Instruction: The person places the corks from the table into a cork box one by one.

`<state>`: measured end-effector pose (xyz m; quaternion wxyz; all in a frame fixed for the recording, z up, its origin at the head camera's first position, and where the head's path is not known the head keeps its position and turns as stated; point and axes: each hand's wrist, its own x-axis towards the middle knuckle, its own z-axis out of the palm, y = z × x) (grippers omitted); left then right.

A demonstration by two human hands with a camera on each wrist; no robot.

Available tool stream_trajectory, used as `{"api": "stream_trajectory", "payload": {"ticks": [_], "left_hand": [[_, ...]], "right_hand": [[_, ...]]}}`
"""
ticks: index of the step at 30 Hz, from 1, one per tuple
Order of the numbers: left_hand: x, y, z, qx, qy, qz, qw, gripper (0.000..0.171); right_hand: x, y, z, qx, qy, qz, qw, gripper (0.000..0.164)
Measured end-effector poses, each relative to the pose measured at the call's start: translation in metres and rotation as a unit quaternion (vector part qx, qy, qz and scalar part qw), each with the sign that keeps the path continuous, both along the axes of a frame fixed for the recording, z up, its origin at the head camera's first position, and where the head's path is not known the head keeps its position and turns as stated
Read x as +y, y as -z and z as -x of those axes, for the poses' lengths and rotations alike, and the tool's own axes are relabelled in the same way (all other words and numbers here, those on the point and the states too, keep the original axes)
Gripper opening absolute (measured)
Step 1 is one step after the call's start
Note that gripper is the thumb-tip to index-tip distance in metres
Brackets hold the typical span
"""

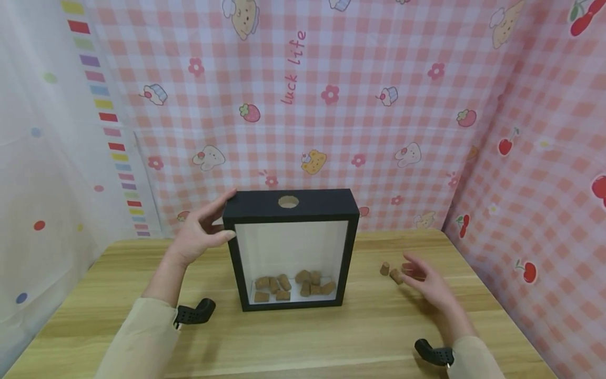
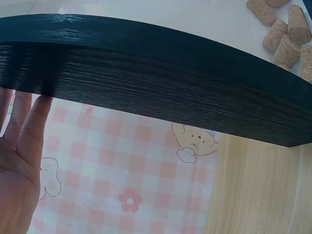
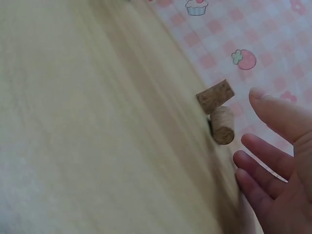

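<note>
A black-framed display box stands upright on the table, a round hole in its top and several corks lying at the bottom behind its front. My left hand grips the box at its upper left corner, thumb on the front edge. In the left wrist view, fingertips reach past the far edge of the dark side panel. Right of the box, one cork stands beside a tilted cork. My right hand hovers close to them, fingers spread and loosely bent, with nothing between them.
The wood-grain table runs up to a pink checked cloth hanging behind the box. A second patterned cloth hangs on the right, a white dotted one on the left. Black wrist mounts project inward from both forearms.
</note>
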<state>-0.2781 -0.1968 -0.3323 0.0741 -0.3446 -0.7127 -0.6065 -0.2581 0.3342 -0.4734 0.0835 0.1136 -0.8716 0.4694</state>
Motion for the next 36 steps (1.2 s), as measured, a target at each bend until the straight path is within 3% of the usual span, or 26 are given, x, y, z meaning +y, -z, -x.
{"api": "stream_trajectory", "payload": {"ticks": [5,16,29,36], "left_hand": [[0.001,0.000,-0.001,-0.001,-0.011,0.005,0.9999,0.078],[0.000,0.001,0.000,0.006,-0.002,-0.002,1.0000,0.077],[0.000,0.000,-0.001,0.003,-0.007,0.001,1.0000,0.077],[0.001,-0.002,-0.002,-0.002,-0.011,0.007,0.9999,0.077]], "right_hand": [[-0.001,0.006,0.000,-0.002,0.004,0.007,1.000,0.061],[-0.002,0.016,0.003,0.005,0.021,-0.028,0.999,0.061],[-0.009,0.024,0.004,0.074,0.054,-0.101,0.991,0.039],[-0.009,0.025,-0.002,0.105,0.061,-0.126,0.985,0.032]]}}
